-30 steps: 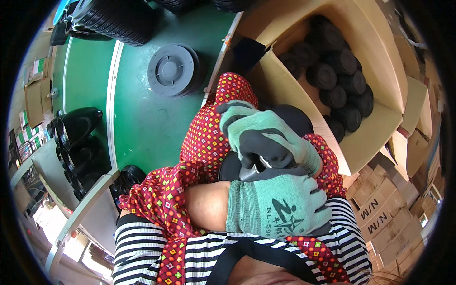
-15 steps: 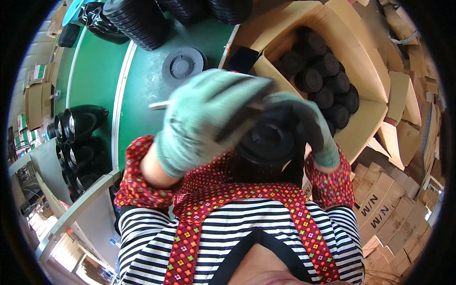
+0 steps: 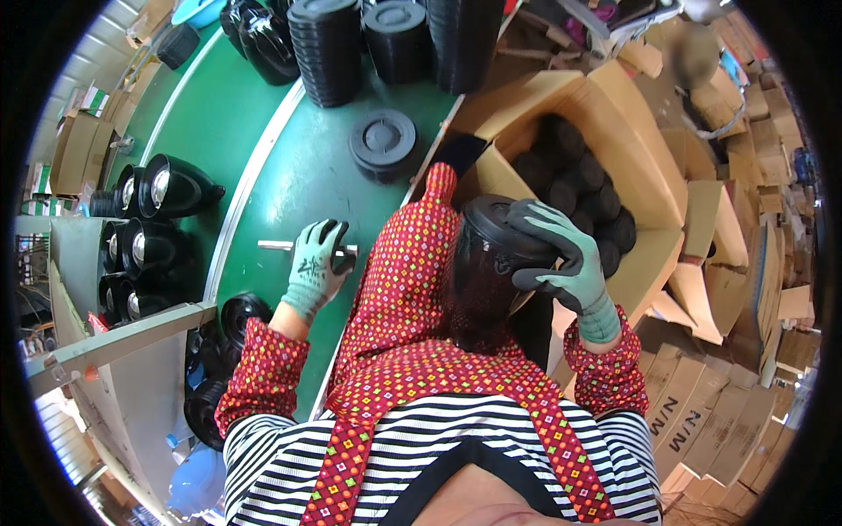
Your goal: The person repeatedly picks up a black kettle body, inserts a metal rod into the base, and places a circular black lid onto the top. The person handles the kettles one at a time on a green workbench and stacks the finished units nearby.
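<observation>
My left hand [image 3: 317,270], in a pale green glove with dark fingertips, is low over the green table. Its fingers curl round a thin silvery metal rod [image 3: 274,245], whose ends stick out on both sides of the hand. In my lap stands a black cylindrical housing [image 3: 481,285] with a round ridged top [image 3: 493,221]. My right hand [image 3: 568,267], gloved alike, grips the rim of that top from the right, thumb at the near side. On the table beyond my left hand lies a round black lid [image 3: 383,140] with concentric rings.
Stacks of black ringed parts [image 3: 324,53] stand at the table's far end. To the right, an open cardboard box [image 3: 653,254] holds several black cylinders [image 3: 570,197]. Black lamp-like shells [image 3: 171,188] lie at left near a metal rail [image 3: 132,342]. Cartons [image 3: 702,412] lie at lower right.
My left hand has moved from above the black housing down and left to the table, with the rod. My right hand stays at the housing, which now leans more into view.
</observation>
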Action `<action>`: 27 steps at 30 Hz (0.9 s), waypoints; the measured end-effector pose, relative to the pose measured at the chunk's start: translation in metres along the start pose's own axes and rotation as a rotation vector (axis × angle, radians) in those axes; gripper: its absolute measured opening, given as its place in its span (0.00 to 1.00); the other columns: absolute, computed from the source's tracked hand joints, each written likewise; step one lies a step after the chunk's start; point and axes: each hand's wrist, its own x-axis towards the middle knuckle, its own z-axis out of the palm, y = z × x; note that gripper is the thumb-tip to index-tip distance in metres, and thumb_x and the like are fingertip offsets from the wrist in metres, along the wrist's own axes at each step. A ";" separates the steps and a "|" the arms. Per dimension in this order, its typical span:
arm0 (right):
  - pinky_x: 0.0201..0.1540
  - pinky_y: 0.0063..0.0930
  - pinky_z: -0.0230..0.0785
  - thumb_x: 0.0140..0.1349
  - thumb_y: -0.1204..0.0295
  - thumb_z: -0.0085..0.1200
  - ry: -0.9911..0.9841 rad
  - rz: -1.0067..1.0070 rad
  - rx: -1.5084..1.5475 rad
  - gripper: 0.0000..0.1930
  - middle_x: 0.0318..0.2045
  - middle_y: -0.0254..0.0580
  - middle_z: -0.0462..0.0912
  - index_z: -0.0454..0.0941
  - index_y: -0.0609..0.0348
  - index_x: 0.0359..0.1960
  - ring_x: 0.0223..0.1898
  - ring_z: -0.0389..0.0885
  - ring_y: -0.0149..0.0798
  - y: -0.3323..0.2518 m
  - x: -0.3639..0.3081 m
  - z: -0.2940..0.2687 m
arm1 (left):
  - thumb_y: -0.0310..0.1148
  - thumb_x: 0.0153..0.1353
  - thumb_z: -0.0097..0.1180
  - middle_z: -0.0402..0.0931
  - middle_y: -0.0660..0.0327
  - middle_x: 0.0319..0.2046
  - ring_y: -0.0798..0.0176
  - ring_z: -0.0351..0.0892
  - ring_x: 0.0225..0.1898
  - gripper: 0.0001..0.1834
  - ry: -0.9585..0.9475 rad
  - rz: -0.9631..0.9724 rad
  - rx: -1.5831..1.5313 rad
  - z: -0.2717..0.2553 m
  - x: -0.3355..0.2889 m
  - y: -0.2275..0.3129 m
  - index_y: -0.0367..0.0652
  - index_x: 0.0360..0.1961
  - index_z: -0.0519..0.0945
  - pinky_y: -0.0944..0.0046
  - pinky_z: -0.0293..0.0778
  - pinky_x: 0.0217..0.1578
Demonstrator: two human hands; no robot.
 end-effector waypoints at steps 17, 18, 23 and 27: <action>0.60 0.55 0.78 0.80 0.46 0.43 -0.098 0.426 1.159 0.28 0.66 0.41 0.78 0.72 0.47 0.71 0.64 0.77 0.44 -0.006 0.129 0.128 | 0.29 0.70 0.62 0.86 0.56 0.48 0.62 0.85 0.52 0.17 0.362 -0.378 -1.459 -0.122 -0.018 0.048 0.32 0.56 0.80 0.61 0.81 0.54; 0.61 0.54 0.78 0.81 0.51 0.44 -0.034 0.473 1.054 0.26 0.66 0.43 0.76 0.72 0.53 0.71 0.64 0.76 0.44 -0.022 0.132 0.137 | 0.32 0.72 0.61 0.84 0.58 0.45 0.65 0.84 0.43 0.17 0.446 -0.424 -1.375 -0.125 -0.011 0.025 0.33 0.56 0.80 0.60 0.82 0.50; 0.65 0.36 0.72 0.68 0.80 0.55 -0.061 0.057 0.458 0.26 0.60 0.47 0.81 0.72 0.68 0.68 0.62 0.81 0.44 0.059 0.092 0.181 | 0.40 0.72 0.64 0.82 0.55 0.47 0.55 0.87 0.42 0.23 0.558 -0.665 -1.191 -0.137 0.097 -0.096 0.36 0.60 0.77 0.52 0.89 0.40; 0.60 0.42 0.75 0.59 0.76 0.66 -0.119 -0.195 0.007 0.24 0.53 0.56 0.85 0.80 0.67 0.59 0.55 0.84 0.56 0.041 0.086 0.176 | 0.37 0.68 0.67 0.81 0.64 0.29 0.66 0.80 0.27 0.13 0.851 -0.620 -1.151 -0.127 0.209 -0.218 0.37 0.43 0.85 0.60 0.85 0.27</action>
